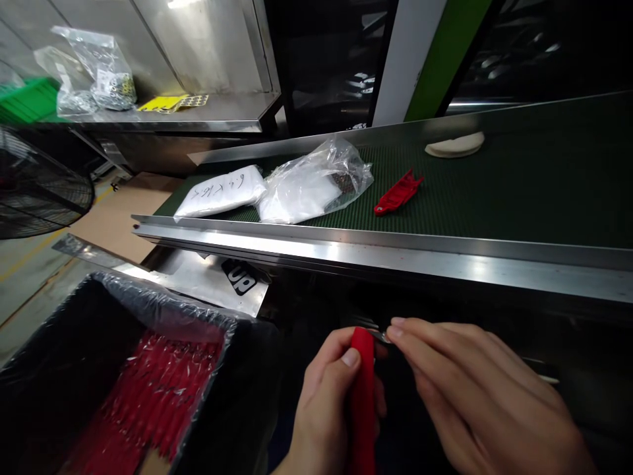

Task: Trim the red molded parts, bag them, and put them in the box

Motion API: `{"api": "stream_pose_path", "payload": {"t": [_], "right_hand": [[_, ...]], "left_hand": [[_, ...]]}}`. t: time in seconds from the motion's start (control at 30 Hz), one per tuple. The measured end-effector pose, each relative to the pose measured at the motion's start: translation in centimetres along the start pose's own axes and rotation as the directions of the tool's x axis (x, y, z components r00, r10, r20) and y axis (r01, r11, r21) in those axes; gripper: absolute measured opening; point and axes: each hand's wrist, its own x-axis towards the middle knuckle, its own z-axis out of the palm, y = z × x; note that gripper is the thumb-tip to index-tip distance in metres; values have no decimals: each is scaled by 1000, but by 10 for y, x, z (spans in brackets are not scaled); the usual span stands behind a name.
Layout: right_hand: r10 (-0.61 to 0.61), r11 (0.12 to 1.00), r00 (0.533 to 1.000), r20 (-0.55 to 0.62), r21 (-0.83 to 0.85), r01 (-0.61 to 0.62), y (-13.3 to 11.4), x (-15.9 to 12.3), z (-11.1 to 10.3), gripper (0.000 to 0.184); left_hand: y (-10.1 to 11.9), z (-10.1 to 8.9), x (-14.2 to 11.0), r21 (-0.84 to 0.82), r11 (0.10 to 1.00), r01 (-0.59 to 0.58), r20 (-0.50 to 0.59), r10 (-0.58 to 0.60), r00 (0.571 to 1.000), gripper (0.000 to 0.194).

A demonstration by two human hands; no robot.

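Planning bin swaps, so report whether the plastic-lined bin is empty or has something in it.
Not empty: rows of red pieces lie inside the plastic-lined bin, below its rim.

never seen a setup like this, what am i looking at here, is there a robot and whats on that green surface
There is no robot here, just a person's two bare hands. The single picture comes from a camera worn on the head, looking forward and down.

The left hand holds a long red piece upright. The right hand has its fingertips at a small metal piece by the red piece's top end; whether they pinch it is hard to see.

On the ribbed green surface, from left to right, lie a white packet with handwriting, a clear plastic bag, a small red part and a pale curved piece.

At lower left, a plastic-lined bin holds many red pieces.
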Motion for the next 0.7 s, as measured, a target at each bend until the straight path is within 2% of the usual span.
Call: {"api": "stream_pose_path", "payload": {"t": [0.23,0.5,0.7], "right_hand": [[-10,1000,1000,-8,-7,10,-2,1,-1,32],[2,1000,1000,22,-20,-1,-8,-5,1,35],[-63,996,995,80,-64,68,-8,-17,4,39]], "left_hand": [[-2,-1,1,-30,1000,-3,-6,3,1000,37],[6,-1,-1,-38,999,1,-48,-3,999,37],[11,-3,2,-87,996,-33,-50,28,998,28]]}}
